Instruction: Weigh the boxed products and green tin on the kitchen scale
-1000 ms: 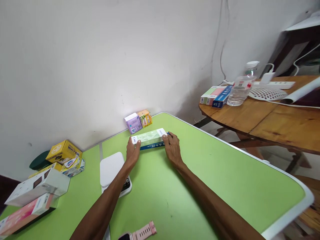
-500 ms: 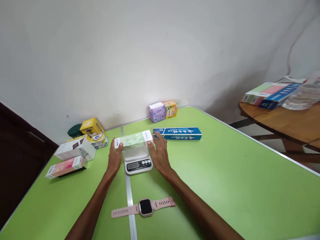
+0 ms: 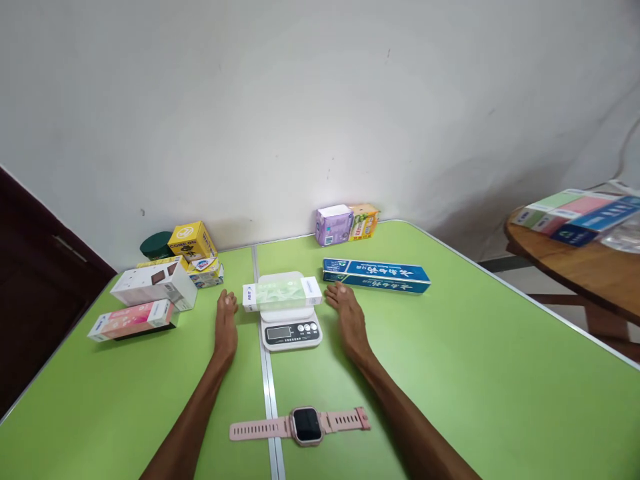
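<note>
Left hand [image 3: 226, 328] bare, right hand [image 3: 352, 321] bare; slim forearms [image 3: 406, 415].

The rear boundary is a plain pale grey wall [image 3: 280, 120] with small scuff marks, brightest near the centre and shaded toward the lower right, where a thin cable [image 3: 624, 150] runs down its surface. A light green tabletop [image 3: 450, 373] adjoins the wall, with pale metallic edging [image 3: 527, 296] along its right side and a metallic seam strip [image 3: 271, 393] running from front to rear. A dark brown panel [image 3: 35, 293] stands at the left; at the right, a curved-edge wooden table [image 3: 580, 267] with brown supports [image 3: 603, 327] stands over a light floor [image 3: 545, 285].
</note>
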Demonstrator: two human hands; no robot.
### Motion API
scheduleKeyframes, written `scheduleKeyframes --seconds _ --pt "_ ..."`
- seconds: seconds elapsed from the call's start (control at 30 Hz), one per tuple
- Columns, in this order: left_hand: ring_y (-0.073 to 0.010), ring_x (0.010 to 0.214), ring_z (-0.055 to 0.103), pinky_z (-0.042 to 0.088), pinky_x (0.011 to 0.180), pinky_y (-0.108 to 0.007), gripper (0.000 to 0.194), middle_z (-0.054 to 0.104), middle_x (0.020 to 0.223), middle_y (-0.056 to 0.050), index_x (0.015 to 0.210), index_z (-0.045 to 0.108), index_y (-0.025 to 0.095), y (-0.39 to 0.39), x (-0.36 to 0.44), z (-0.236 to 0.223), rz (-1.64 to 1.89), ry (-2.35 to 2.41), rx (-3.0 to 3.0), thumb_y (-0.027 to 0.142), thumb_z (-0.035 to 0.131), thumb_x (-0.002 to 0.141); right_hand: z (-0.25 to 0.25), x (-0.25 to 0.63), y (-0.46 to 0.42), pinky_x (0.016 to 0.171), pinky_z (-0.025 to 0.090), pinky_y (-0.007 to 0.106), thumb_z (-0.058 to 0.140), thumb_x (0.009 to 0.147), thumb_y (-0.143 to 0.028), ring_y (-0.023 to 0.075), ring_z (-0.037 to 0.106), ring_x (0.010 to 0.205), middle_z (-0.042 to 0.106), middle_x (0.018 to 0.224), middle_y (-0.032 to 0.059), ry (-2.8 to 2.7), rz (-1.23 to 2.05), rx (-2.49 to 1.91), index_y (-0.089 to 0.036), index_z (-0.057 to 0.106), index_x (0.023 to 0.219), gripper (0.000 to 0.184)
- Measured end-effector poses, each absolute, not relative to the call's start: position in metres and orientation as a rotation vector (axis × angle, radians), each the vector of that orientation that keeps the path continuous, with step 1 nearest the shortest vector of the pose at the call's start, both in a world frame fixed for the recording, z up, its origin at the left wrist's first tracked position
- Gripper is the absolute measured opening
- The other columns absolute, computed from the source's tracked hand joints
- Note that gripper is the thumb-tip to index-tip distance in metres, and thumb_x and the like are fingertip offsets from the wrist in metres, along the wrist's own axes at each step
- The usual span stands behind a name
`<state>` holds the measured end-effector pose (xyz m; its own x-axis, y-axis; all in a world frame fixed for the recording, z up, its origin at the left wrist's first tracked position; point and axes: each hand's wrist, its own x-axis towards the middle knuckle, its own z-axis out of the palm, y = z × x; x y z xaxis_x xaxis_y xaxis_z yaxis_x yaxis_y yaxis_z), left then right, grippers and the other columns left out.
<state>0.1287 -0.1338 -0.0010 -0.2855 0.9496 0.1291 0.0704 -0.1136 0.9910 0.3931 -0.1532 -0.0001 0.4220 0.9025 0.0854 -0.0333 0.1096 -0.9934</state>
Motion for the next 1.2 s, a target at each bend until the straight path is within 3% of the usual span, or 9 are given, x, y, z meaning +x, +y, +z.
scheduleKeyframes --seconds 0.13,0.37,0.6,0.83,0.97,1.2 --pt "-0.0294 0.142 0.053 0.039 0.121 -0.048 0.084 0.052 0.153 -0.022 0.154 0.039 0.017 -0.132 0.12 -0.006 1.569 1.443 1.122 0.076 0.041 0.094 0.001 0.398 -0.152 0.112 0.046 0.052 0.042 0.095 -0.077 0.0309 0.065 0.122 0.067 0.136 0.018 -0.867 0.832 -1.269 -0.017 0.06 0.135 0.074" --pt "-0.0272 0.145 0.05 0.038 0.122 -0.045 0.077 0.044 0.16 -0.018 0.159 0.031 0.022 -0.141 0.128 0.004 1.508 1.536 1.244 0.071 0.034 0.099 0.001 0.395 -0.155 0.11 0.047 0.053 0.037 0.098 -0.074 0.0315 0.065 0.123 0.066 0.137 0.0197 -0.908 0.755 -1.312 -0.014 0.06 0.138 0.075" --pt "-0.0266 0.158 0.025 0.018 0.13 -0.045 0.079 0.028 0.169 -0.016 0.161 0.027 0.02 -0.163 0.152 0.01 1.433 1.553 1.527 0.067 0.039 0.099 0.009 0.381 -0.172 0.123 0.034 0.053 0.039 0.101 -0.067 0.0306 0.048 0.145 0.057 0.152 0.0129 -1.063 0.702 -1.359 -0.019 0.058 0.146 0.069" --pt "-0.0279 0.158 0.024 0.015 0.131 -0.044 0.079 0.029 0.169 -0.018 0.162 0.023 0.016 -0.187 0.175 0.031 1.38 1.436 1.473 0.059 0.045 0.099 0.029 0.354 -0.197 0.126 0.029 0.058 0.041 0.094 -0.074 0.0385 0.042 0.148 0.054 0.155 0.0096 -1.138 0.706 -1.471 -0.025 0.059 0.148 0.075" --pt "-0.0272 0.157 0.027 0.018 0.13 -0.044 0.075 0.029 0.169 -0.016 0.161 0.024 0.019 -0.198 0.136 0.059 1.577 1.474 1.39 0.058 0.044 0.1 0.055 0.317 -0.201 0.127 0.03 0.056 0.041 0.092 -0.077 0.0374 0.037 0.152 0.05 0.159 0.0036 -1.284 0.708 -1.413 -0.032 0.054 0.152 0.076" --pt "-0.0273 0.142 0.05 0.034 0.122 -0.043 0.067 0.051 0.155 -0.016 0.152 0.038 0.021 -0.211 -0.012 0.08 1.847 1.899 1.141 0.06 0.049 0.098 0.074 0.164 -0.187 0.124 0.03 0.059 0.042 0.093 -0.078 0.036 0.038 0.152 0.047 0.16 0.0128 -1.518 1.055 -1.071 -0.02 0.049 0.155 0.085"
